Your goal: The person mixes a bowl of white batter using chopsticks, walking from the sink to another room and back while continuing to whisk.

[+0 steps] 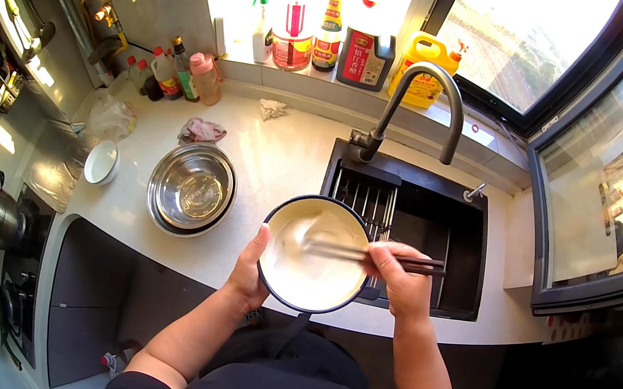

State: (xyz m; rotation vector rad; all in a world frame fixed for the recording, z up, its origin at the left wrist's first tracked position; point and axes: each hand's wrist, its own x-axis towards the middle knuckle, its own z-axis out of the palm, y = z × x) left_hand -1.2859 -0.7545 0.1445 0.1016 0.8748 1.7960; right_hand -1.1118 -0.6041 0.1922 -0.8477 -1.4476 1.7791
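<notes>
My left hand (pixel 248 267) grips the side of a white bowl (pixel 308 310) with a dark blue rim, its thumb on the edge. The bowl is at the counter's front edge, before my body; a pale, creamy mixture (pixel 298 267) lies in it. In my right hand (pixel 404 281) is a pair of dark chopsticks (pixel 427 267), held nearly level. Their front ends reach over the bowl into the mixture and are smeared by motion. The fingers of my left hand under the bowl are hidden.
Nested steel bowls (pixel 221 221) stand to the left, beside a small white bowl (pixel 102 163) and a crumpled cloth (pixel 202 131). At right is a black sink (pixel 473 257) with a curved faucet (pixel 454 127). Bottles line the sill; pots (pixel 0 220) sit on the stove far left.
</notes>
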